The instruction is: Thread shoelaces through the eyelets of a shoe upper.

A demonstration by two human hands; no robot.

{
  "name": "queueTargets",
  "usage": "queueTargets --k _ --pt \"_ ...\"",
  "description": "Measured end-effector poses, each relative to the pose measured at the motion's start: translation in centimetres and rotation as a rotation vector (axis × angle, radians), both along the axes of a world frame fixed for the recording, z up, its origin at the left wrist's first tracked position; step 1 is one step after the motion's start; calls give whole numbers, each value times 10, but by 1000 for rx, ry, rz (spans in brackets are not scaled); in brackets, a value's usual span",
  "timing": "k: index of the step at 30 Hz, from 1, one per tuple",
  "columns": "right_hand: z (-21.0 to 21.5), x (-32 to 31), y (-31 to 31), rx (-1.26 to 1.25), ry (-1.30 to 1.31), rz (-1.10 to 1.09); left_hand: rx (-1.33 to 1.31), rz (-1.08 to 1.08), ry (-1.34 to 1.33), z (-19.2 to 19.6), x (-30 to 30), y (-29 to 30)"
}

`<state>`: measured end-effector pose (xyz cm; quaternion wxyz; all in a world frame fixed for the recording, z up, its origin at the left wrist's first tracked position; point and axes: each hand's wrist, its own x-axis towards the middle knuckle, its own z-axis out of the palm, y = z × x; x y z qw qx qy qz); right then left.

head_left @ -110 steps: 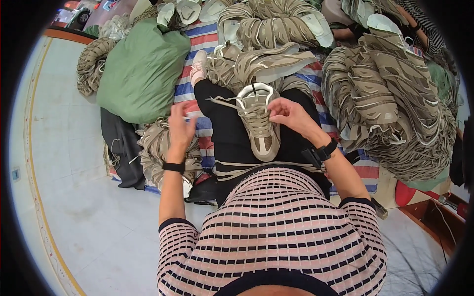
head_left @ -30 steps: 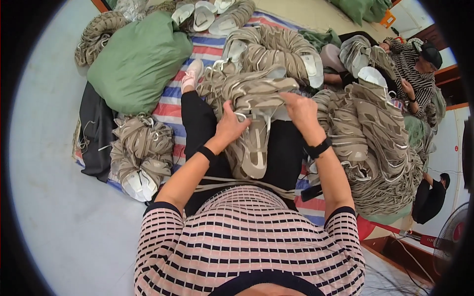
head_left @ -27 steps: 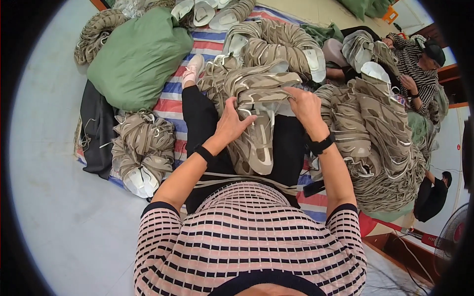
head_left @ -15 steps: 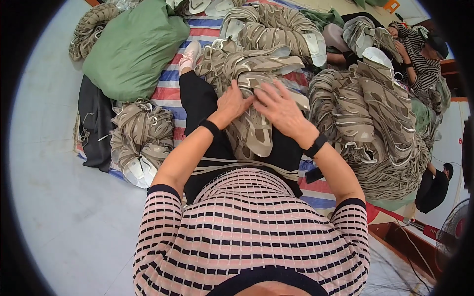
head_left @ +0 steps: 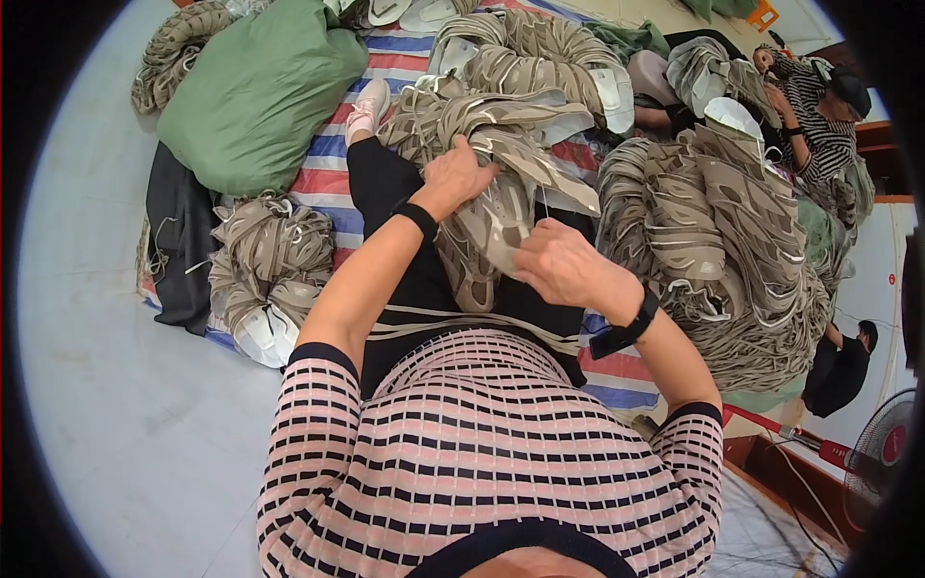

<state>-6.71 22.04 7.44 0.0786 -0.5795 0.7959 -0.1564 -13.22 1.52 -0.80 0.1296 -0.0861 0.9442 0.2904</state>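
Note:
Taupe-and-grey shoe uppers (head_left: 472,236) hang over my lap, part of a long overlapping pile (head_left: 501,111) that stretches away past my knees. My left hand (head_left: 461,178) grips the upper part of this stack, its fingers bent round an upper's edge. Lower and to the right, my right hand (head_left: 568,265) is closed on the near end of one upper, lifting it off those beneath. A thin pale line, like a thread, shows just above the right fingers. Another upper's pale end (head_left: 568,193) sticks out between the hands. Both wrists wear black bands.
More bundled uppers lie at left (head_left: 265,260) and heaped high at right (head_left: 723,231). A green sack (head_left: 260,96) stands at far left on a striped sheet (head_left: 323,183). A co-worker (head_left: 819,111) sits at far right. A fan (head_left: 877,453) is at lower right.
My right hand has moved down toward me and right, and now pulls up the end of an upper. My left hand stays at nearly the same spot on the stack.

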Motion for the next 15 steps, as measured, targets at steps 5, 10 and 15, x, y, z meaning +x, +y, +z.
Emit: queueTargets --k 5,10,15 --pt "2 25 6 57 41 82 20 44 -63 3 -13 -2" --pt "-12 31 39 535 235 -38 128 -103 -97 -1 -23 -31" --pt "-50 -25 74 161 285 -467 429 -325 -116 -30 1 -51"
